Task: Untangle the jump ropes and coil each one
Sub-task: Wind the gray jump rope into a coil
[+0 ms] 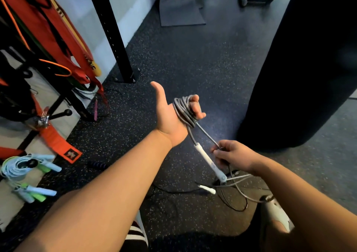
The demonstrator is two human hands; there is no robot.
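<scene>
A grey jump rope [184,110] is wound in several loops around my left hand [170,116], which is held palm up with the thumb out and the fingers curled over the coil. One white handle [209,161] hangs from the coil below that hand. My right hand [234,156] pinches the free grey strand just right of the handle. The rest of the grey rope trails to the floor, where a second white handle [207,189] lies among thin black cords [234,199].
Coiled light-blue and green jump ropes [27,172] lie at the left on a pale mat. A rack with orange straps [48,29] and a black post [112,33] stand at the left. A black punching bag [309,64] hangs at the right. A purple-handled rope [97,164] lies on the floor.
</scene>
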